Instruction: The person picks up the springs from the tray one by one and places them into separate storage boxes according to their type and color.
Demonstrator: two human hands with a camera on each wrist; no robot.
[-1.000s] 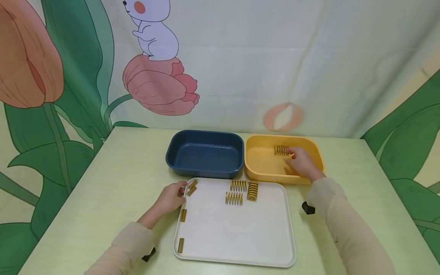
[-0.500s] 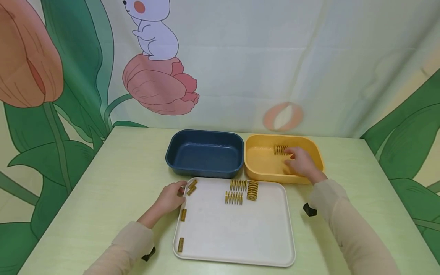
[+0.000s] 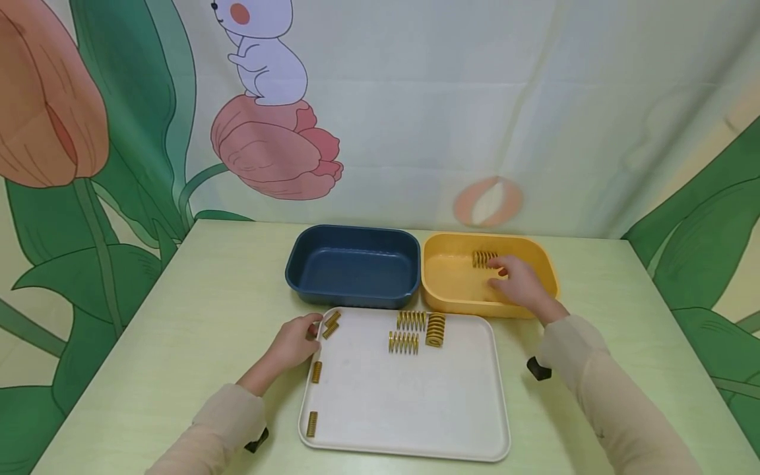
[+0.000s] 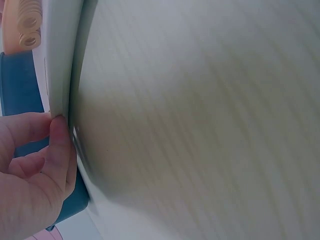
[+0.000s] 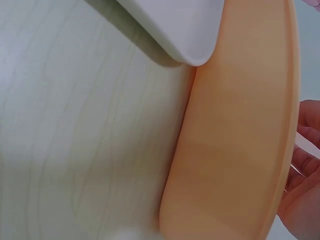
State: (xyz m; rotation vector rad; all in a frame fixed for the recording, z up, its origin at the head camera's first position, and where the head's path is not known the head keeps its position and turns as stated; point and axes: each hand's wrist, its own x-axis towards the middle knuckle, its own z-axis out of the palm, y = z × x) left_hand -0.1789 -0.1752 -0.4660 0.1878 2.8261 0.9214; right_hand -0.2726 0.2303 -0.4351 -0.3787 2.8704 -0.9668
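My left hand point(image 3: 295, 341) pinches the left rim of the white tray point(image 3: 410, 402) near its far corner; the left wrist view shows thumb and fingers meeting at the tray's edge. Over the yellow bin point(image 3: 457, 307) reaches my right hand point(image 3: 519, 284), thumb and fingers apart and nothing between them. Its fingertips overlap the right end of a large brass coil spring point(image 3: 483, 258) lying in that bin. Two large springs point(image 3: 404, 342) lie on their sides at the tray's far edge, beside a thick spring point(image 3: 436, 329). Several small springs point(image 3: 317, 371) line the tray's left side.
A dark blue bin point(image 3: 356, 267) stands left of the yellow one, just behind the tray. All three sit on a pale wooden table point(image 3: 178, 343). A printed curtain point(image 3: 404, 132) hangs along the table's back edge.
My right forearm has shifted slightly to the right and toward me, while its hand stays over the yellow bin with fingers apart. The left hand, tray and springs have not moved.
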